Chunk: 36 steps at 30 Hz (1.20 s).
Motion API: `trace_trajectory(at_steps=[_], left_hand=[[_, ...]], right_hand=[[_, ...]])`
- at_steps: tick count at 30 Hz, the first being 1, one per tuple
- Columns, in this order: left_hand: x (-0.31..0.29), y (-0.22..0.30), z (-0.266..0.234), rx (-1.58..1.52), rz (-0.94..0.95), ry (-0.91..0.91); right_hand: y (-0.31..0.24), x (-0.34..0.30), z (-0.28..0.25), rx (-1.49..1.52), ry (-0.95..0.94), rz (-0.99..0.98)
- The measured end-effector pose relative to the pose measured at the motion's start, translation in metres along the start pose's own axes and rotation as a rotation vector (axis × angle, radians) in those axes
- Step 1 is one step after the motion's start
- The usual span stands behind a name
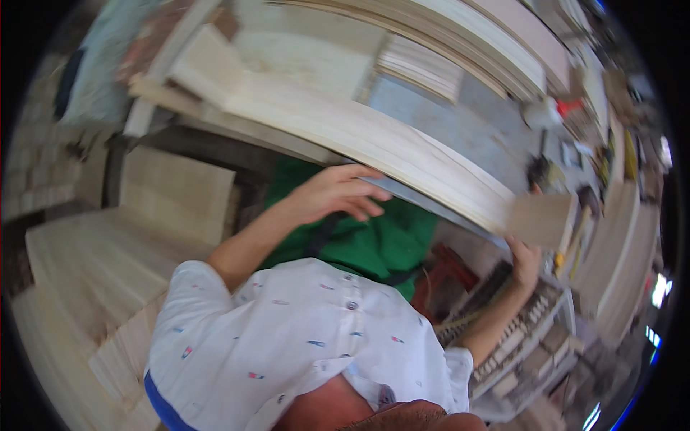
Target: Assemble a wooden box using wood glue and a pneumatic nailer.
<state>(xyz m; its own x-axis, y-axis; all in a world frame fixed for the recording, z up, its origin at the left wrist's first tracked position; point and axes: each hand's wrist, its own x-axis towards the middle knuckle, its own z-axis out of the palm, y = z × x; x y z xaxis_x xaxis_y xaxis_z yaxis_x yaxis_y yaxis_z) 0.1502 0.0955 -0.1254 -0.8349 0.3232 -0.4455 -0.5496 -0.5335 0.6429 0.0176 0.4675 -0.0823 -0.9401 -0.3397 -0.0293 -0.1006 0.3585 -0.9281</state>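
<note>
A long pale wooden board (pixel 359 136) lies slantwise in front of me, with a short upright panel at each end. Its right end panel (pixel 543 221) is near my right hand (pixel 525 262), which grips the near corner there; some of its fingers are hidden by the wood. My left hand (pixel 338 194) is at the near side of the board around its middle, fingers apart and slightly bent, holding nothing. The fingertips come close to a dark metal edge (pixel 417 195) under the board; whether they touch it I cannot tell.
Stacked pale boards (pixel 93 266) stand at my left, with an upright wooden panel (pixel 176 194) beside them. Long planks (pixel 460 36) lie across the far side. A rack of small wooden pieces (pixel 528 337) stands at my right. Green cloth (pixel 359 244) hangs at my lap.
</note>
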Motion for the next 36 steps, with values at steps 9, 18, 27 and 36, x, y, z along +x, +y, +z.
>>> trace_trajectory(at_steps=[9, 18, 27, 36], left_hand=[[0.0, 0.025, 0.013, 1.088, 0.491, 0.125], [0.039, 0.046, -0.016, 1.748, 0.661, 0.136], [0.048, 0.052, -0.022, 1.868, 0.785, 0.116], [0.035, 0.091, 0.001, 1.729, 0.664, -0.077]], right_hand=[[0.027, -0.016, 0.025, -0.005, 0.078, 0.127], [0.029, -0.016, 0.033, -0.005, 0.114, 0.152], [0.024, -0.015, 0.035, -0.085, 0.137, 0.169], [-0.003, -0.017, -0.003, 0.242, 0.05, 0.021]])
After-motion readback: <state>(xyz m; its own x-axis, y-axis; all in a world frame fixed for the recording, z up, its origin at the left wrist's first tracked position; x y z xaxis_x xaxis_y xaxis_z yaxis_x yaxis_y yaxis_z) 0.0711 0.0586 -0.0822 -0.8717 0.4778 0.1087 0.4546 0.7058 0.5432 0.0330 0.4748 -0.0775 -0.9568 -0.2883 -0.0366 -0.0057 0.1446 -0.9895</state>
